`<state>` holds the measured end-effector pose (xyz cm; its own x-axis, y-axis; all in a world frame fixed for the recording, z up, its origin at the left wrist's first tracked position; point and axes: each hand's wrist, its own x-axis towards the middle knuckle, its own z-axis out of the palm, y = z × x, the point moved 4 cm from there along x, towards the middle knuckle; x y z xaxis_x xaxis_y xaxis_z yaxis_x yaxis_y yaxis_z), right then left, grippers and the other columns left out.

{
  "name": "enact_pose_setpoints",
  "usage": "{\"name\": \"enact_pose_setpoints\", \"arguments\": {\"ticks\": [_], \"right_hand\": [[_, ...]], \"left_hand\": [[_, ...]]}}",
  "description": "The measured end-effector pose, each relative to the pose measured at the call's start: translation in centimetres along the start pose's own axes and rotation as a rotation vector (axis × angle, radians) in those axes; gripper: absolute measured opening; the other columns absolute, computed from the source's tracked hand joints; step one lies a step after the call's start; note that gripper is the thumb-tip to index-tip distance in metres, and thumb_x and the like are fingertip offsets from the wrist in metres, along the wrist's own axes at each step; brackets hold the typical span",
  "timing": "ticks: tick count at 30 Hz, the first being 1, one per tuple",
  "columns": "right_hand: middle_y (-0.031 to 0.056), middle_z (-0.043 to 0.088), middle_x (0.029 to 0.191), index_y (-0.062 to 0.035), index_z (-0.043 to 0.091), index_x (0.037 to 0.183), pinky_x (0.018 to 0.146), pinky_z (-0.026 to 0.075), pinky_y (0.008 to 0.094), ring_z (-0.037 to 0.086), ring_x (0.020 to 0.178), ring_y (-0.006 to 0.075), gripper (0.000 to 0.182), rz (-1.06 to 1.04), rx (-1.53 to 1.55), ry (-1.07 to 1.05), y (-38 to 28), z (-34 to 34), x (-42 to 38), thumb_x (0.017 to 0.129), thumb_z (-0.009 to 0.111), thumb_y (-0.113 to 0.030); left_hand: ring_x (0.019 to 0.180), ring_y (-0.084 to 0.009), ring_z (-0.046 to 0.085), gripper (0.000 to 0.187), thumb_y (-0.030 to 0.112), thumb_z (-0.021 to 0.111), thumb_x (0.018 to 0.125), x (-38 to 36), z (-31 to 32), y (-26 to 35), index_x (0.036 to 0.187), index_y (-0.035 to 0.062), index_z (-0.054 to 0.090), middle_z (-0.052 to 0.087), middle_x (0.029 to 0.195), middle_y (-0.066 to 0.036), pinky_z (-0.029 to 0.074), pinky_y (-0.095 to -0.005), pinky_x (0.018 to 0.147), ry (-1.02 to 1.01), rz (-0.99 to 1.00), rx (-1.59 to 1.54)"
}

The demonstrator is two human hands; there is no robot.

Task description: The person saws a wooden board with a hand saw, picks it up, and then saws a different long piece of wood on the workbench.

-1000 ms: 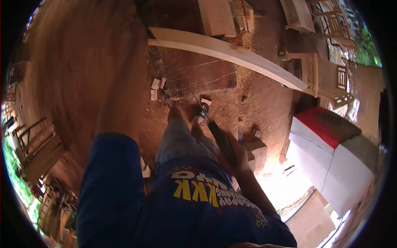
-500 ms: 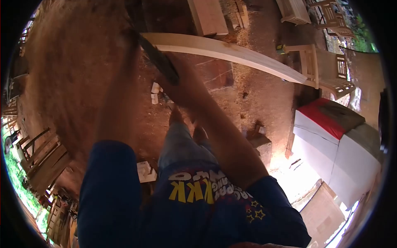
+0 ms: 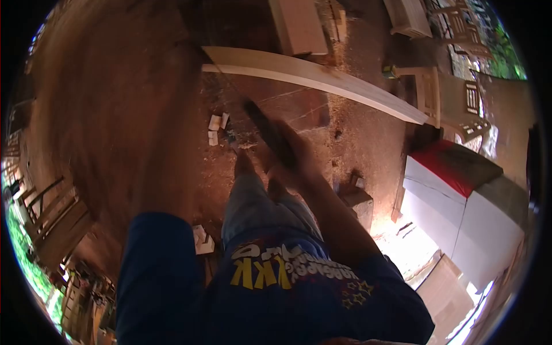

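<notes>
My right hand is closed around the dark handle of a long, thin-bladed tool whose exact kind I cannot make out. Its narrow dark blade points up and left, toward the left end of a pale, slightly curved wooden beam. My left hand is a dark blur by that same beam end, so its fingers and any hold on the beam or tool are hidden.
Small wood offcuts lie on the brown dirt floor near my feet. Beyond the beam sits a large timber block. Wooden chairs stand at the right, above a white box-like object with a red cover. Stacked wood pieces are at the left.
My right hand has drawn down and to the right, toward my body, with the tool. My left hand stays near the beam's left end, blurred in both frames.
</notes>
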<state>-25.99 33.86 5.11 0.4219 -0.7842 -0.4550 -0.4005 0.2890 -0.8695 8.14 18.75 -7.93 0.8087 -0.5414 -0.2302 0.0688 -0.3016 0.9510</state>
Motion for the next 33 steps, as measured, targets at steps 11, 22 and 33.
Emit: {"name": "enact_pose_setpoints", "arguments": {"ticks": [11, 22, 33], "right_hand": [[0.0168, 0.073, 0.112, -0.0002, 0.05, 0.144, 0.075, 0.058, 0.0332, 0.076, 0.094, 0.0258, 0.052, -0.12, -0.343, 0.041, -1.5, -3.6, -13.2, 0.095, 0.065, -0.005], [0.0192, 0.073, 0.108, -0.0095, 0.049, 0.147, 0.081, 0.058, 0.0425, 0.075, 0.095, 0.0293, 0.059, -0.152, -0.093, 0.007, -2.2, 1.1, 3.4, 0.092, 0.071, -0.015], [0.0205, 0.073, 0.119, -0.0037, 0.047, 0.151, 0.079, 0.059, 0.0353, 0.076, 0.092, 0.0289, 0.066, 0.008, -0.259, 0.021, 1.7, -5.6, -18.3, 0.089, 0.071, -0.006]], "left_hand": [[0.099, -0.025, 0.07, 0.026, 0.008, 0.054, 0.101, 1.3, 1.0, -2.2, 0.121, -0.0024, 0.066, 0.07, 0.114, -0.015, 0.057, -0.0378, 0.081, -0.034, 0.022, -0.26], [0.104, -0.0247, 0.07, 0.034, 0.017, 0.048, 0.104, 11.5, 0.2, -11.5, 0.121, -0.0032, 0.069, 0.072, 0.115, -0.013, 0.055, -0.0352, 0.088, -0.126, 0.409, 0.336], [0.103, -0.0261, 0.07, 0.036, 0.017, 0.048, 0.104, 0.9, 0.8, -0.3, 0.125, -0.0046, 0.066, 0.071, 0.118, -0.015, 0.056, -0.0389, 0.086, -0.04, 0.026, 0.287]]}}
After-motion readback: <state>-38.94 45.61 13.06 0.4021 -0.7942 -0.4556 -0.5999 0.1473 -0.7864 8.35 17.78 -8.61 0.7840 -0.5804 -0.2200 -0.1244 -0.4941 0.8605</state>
